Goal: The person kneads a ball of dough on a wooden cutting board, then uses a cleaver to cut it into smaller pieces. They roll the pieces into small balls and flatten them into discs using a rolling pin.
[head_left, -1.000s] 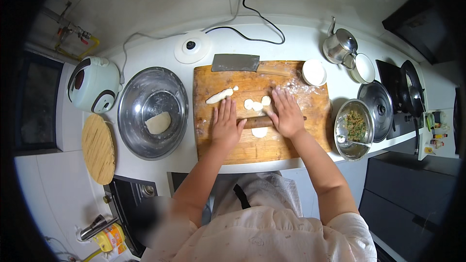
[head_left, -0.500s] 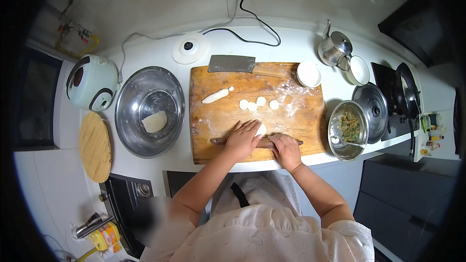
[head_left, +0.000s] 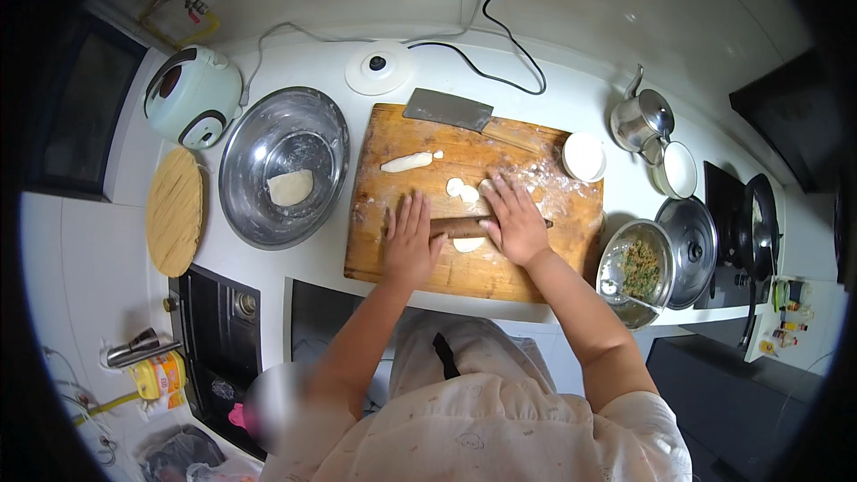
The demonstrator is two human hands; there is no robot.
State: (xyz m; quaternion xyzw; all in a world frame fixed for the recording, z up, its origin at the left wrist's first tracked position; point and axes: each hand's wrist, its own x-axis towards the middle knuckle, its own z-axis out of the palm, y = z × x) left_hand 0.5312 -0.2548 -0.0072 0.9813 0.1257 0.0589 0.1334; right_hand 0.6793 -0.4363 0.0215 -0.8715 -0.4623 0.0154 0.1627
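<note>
A brown wooden rolling pin (head_left: 462, 228) lies crosswise on the wooden cutting board (head_left: 375, 259). My left hand (head_left: 409, 239) is flat over its left end, fingers stretched forward. Over its right part lies my right hand (head_left: 518, 221), palm down with fingers spread. A flattened piece of dough (head_left: 467, 245) shows at the pin's near side, partly beneath it. Just beyond the pin are several small dough rounds (head_left: 455, 186), some partly hidden by my right fingers. A dough strip (head_left: 406, 162) with a small bit at its end lies farther back on the left.
A cleaver (head_left: 448, 109) lies along the board's far edge. A white bowl (head_left: 584, 157) stands at its right corner. Left is a steel basin (head_left: 234, 187) with a dough lump (head_left: 291, 187); right, a steel bowl of chopped filling (head_left: 641, 270) and a pot lid (head_left: 699, 250).
The rolling pin has moved away from me, so the dough piece now shows on its near side. Both hands went with it, fingers now stretched out. The view has turned slightly.
</note>
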